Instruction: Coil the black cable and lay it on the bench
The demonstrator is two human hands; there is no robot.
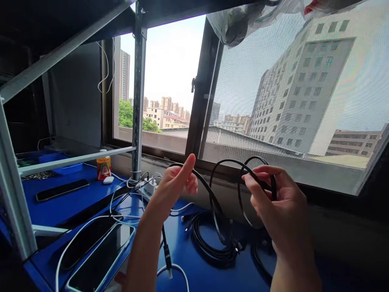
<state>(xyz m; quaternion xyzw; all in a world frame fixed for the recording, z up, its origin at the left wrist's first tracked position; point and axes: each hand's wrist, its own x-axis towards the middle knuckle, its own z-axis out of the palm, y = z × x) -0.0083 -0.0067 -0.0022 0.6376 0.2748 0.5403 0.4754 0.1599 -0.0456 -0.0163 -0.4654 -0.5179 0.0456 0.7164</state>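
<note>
Above the blue tabletop, a black cable (209, 192) hangs in loose loops between my two hands. My left hand (174, 188) is closed around one stretch of it, thumb pointing up. Below this hand dangles a black plug (167, 257) with a pale metal end, seemingly on the same cable. My right hand (281, 194) grips the loops of the cable between thumb and fingers. Under the hands lies a coil of black cable (209, 257) with its plugs showing. Another black cable coil (258, 259) is partly hidden behind my right forearm.
A phone with a light blue edge (101, 255) lies at front left, beside other dark phones and white cables. A white power strip (147, 187) stands near the metal shelf post (139, 101). An orange bottle (103, 166) and blue trays (68, 168) sit farther left. Windows face me.
</note>
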